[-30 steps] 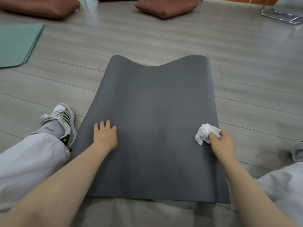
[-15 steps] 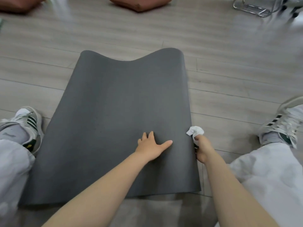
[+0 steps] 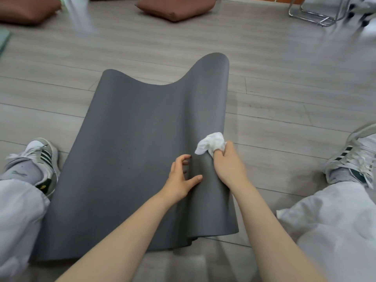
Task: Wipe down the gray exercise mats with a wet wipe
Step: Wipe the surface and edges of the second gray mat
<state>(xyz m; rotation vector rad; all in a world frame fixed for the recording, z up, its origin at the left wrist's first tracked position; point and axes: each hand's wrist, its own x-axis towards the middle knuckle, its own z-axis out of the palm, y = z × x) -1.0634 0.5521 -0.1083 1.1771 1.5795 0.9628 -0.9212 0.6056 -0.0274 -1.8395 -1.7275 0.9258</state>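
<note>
Gray plank floor (image 3: 284, 94) carries two brown cushions (image 3: 175, 7) at the far edge, a chrome chair frame (image 3: 311, 11) at far right and a green mat corner (image 3: 4, 41) at far left. White-trousered legs with striped sneakers, left (image 3: 43, 157) and right (image 3: 354, 153), flank the gray exercise mat (image 3: 132, 149), which lies lengthwise between them, its far end wavy and its right edge lifted into a fold. Both hands meet at that fold: the left hand (image 3: 181, 180), fingers spread and bent, rests on the mat just beside the crease; the right hand (image 3: 227, 165) grips a crumpled white wet wipe (image 3: 211, 142) and apparently the raised edge too, though its fingers are hidden.
</note>
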